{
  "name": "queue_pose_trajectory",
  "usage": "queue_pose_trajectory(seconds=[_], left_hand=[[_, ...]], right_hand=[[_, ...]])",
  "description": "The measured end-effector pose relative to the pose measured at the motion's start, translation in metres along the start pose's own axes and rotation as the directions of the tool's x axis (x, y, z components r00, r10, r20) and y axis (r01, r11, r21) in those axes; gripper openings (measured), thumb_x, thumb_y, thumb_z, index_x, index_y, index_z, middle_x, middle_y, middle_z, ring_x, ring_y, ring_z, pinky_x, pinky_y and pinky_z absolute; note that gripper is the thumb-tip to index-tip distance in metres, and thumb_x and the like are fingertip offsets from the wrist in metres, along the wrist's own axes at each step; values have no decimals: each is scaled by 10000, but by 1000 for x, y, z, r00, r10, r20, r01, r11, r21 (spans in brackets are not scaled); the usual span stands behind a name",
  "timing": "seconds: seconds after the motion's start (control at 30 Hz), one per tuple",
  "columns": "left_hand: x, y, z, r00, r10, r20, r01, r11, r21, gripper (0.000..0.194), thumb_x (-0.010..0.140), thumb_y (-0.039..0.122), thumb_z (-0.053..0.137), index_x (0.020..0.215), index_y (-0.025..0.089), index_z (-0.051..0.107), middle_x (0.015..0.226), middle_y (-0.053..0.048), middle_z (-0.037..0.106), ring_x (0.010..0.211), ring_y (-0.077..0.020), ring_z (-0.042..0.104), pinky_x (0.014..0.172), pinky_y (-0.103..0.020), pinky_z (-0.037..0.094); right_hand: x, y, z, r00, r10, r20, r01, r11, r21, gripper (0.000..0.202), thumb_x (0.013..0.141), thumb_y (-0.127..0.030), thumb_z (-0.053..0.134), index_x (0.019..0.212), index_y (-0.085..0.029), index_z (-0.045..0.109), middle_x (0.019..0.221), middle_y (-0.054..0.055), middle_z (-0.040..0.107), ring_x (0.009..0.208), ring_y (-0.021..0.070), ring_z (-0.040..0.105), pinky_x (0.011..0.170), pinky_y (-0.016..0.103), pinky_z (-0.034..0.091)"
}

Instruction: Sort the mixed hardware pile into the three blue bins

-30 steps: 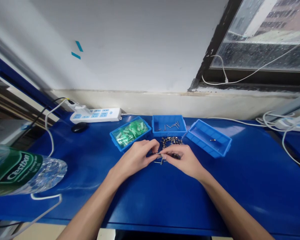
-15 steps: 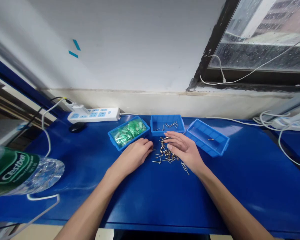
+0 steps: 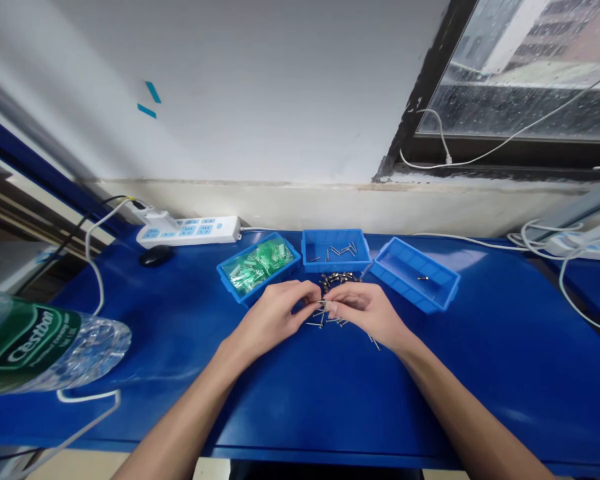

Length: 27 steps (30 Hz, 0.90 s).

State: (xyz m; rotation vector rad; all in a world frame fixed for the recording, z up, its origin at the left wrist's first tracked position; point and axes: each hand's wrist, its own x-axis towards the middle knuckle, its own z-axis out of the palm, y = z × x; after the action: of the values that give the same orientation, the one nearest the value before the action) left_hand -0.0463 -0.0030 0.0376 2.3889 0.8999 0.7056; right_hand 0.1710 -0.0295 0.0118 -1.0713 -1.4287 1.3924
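My left hand (image 3: 287, 307) is pinched, its thumb and forefinger on a small metal screw (image 3: 323, 302). From the other side my right hand (image 3: 363, 310) closes its fingertips on the same spot, so the two hands nearly touch. Around and beneath them lies a loose pile of screws (image 3: 339, 277) on the blue table, partly hidden by my fingers. Behind the pile, the middle blue bin (image 3: 335, 265) holds several screws. The right blue bin (image 3: 433, 300) has one small metal piece in it. Green-printed clear packets (image 3: 261, 265) fill the left blue bin (image 3: 245, 297).
A large water bottle (image 3: 45, 343) stands at the left on the blue table (image 3: 330, 407). Near the wall are a black mouse (image 3: 156, 255) and a white power strip (image 3: 195, 230). White cables (image 3: 563, 280) run along the right side, below a window.
Both hands have come together over the screw pile. My left hand moved right with a screw, and my right hand's fingers closed in a pinch against it.
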Motion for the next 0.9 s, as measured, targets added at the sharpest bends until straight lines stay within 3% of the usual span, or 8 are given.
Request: queue_pose_trajectory(seconds=[0.07, 0.13, 0.23, 0.3, 0.63, 0.73, 0.9], left_hand=[[-1, -3, 0, 999, -6, 53, 1, 996, 87, 102, 973, 251, 611, 1036, 179, 646, 927, -40, 687, 825, -167, 649, 730, -300, 524], [-3, -7, 0, 994, -10, 105, -9, 984, 176, 152, 967, 266, 623, 1083, 173, 654, 991, -67, 685, 891, -197, 653, 784, -338, 536], [-3, -13, 2, 984, -11, 177, -33, 969, 245, 178, 979, 255, 604, 1123, 171, 666, 1048, -84, 677, 963, -216, 644, 856, -365, 538], [-3, -15, 4, 977, -11, 213, -48, 962, 270, 164, 992, 231, 575, 1105, 167, 675, 1043, -84, 670, 963, -219, 636, 851, -363, 536], [0, -12, 2, 972, -54, 228, -20, 950, 312, 173, 1018, 167, 479, 969, 140, 643, 965, -73, 621, 891, -199, 601, 784, -336, 518], [0, -10, -3, 984, -55, 171, 3, 956, 294, 144, 1020, 180, 484, 998, 145, 622, 980, -72, 609, 911, -204, 590, 811, -354, 515], [2, -1, -4, 998, 2, 55, -10, 989, 145, 121, 1030, 212, 481, 1047, 178, 596, 1027, -54, 598, 967, -185, 576, 862, -343, 501]], right_hand=[[1, -1, -2, 999, -5, -54, 7, 999, 31, 121, 821, -297, 757, 926, -239, 772, 827, 33, 772, 762, 210, 740, 755, 397, 625], [3, -1, -4, 990, -45, -134, 54, 996, 68, 243, 809, -277, 767, 1052, -257, 758, 1001, 50, 785, 921, 235, 748, 892, 435, 611], [3, -1, -7, 973, -90, -214, 117, 986, 115, 557, 822, -251, 753, 1356, -312, 606, 1366, 68, 659, 1181, 257, 673, 1048, 463, 540], [3, 0, -8, 970, -93, -226, 122, 985, 122, 610, 839, -246, 738, 1413, -327, 547, 1440, 73, 601, 1221, 263, 651, 1063, 466, 529], [3, -1, -9, 967, -91, -238, 115, 989, 92, 278, 863, -256, 720, 1139, -260, 697, 1122, 58, 765, 938, 224, 749, 931, 423, 591], [2, -1, -7, 971, -121, -205, 121, 993, -15, 184, 871, -258, 704, 1052, -238, 725, 1019, 58, 779, 981, 234, 737, 936, 416, 583], [-1, -2, -3, 979, -181, -98, 146, 948, -283, 196, 873, -278, 697, 1056, -244, 758, 1059, 55, 768, 930, 223, 720, 884, 412, 577]])
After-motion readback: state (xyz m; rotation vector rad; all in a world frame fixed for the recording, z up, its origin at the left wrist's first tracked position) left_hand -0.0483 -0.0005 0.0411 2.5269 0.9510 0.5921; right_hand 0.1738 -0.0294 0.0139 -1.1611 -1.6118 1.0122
